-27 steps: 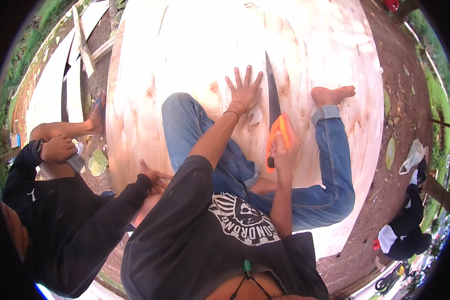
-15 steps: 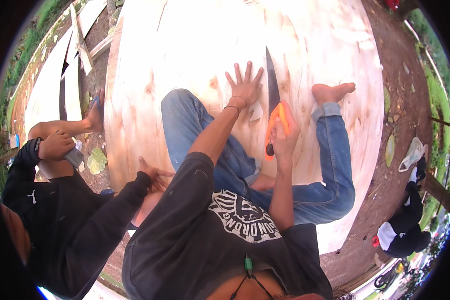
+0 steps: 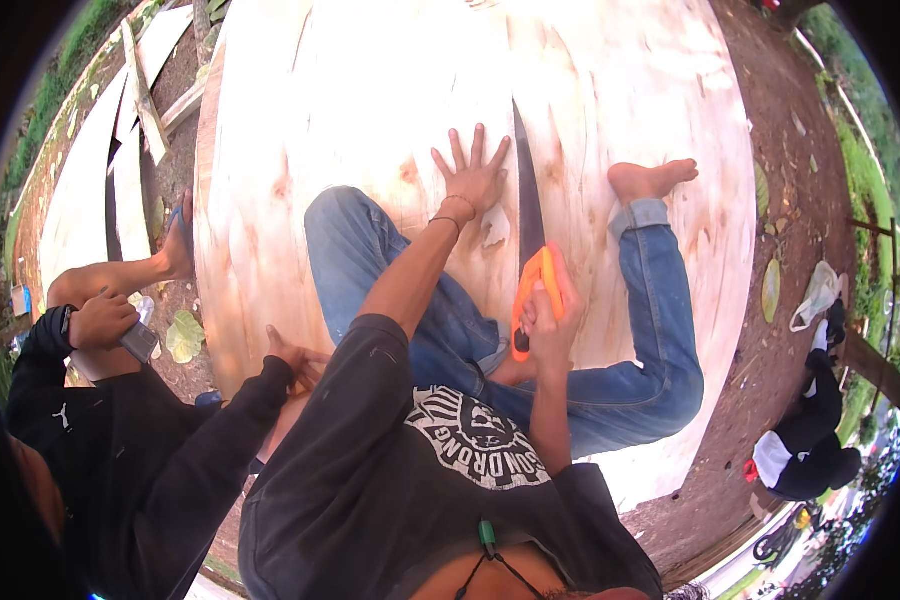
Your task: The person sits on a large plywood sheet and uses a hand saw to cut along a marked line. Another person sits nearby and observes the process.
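Left palm flat, right fist on the saw, both over pale plywood.

I see a second person's hand (image 3: 98, 318) gripping a grey phone (image 3: 138, 341) at far left. My left hand (image 3: 473, 175) lies fully spread on the smooth, grainy plywood sheet (image 3: 370, 90) (fingers splayed). Just right, my right hand (image 3: 550, 315) is clenched round the handsaw (image 3: 528, 225), its orange handle and dark tapering blade lying along the sheet.

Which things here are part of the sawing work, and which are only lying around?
In use:
- handsaw, orange handle gripped by the right hand
- plywood sheet, with the left hand pressed flat on it beside the blade

Lying about:
- loose planks on the ground at the left
- white bag on the soil at the right
- dry leaves by the sheet's left edge
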The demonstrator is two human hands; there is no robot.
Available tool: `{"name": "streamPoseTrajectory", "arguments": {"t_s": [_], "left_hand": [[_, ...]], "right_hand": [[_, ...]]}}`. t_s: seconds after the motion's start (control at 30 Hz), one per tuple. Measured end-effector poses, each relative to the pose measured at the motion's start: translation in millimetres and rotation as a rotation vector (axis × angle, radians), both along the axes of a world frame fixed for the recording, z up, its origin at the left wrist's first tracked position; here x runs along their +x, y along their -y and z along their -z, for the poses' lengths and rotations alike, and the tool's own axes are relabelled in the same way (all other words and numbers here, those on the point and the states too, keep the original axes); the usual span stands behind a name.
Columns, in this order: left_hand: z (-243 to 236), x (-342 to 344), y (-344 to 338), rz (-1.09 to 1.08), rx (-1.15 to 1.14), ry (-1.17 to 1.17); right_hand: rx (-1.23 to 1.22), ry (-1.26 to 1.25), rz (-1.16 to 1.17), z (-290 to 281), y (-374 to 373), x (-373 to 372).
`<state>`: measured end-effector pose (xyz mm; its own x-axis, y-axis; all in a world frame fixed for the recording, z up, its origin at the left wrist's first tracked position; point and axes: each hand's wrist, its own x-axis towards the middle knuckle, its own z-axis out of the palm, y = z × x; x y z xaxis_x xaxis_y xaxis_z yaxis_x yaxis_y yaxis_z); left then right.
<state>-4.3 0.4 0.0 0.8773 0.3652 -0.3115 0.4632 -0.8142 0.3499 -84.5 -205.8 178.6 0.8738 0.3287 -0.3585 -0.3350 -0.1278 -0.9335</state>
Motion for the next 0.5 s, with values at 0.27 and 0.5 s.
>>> {"name": "streamPoseTrajectory", "arguments": {"t_s": [0.27, 0.5], "left_hand": [[-3, 1, 5, -0.017, -0.014, 0.033], [1, 0, 1, -0.025, 0.053, 0.059]], "right_hand": [[0.035, 0.068, -0.016, 24, -27, 38], [-0.014, 0.092, -0.052, 2, 25, -28]]}}
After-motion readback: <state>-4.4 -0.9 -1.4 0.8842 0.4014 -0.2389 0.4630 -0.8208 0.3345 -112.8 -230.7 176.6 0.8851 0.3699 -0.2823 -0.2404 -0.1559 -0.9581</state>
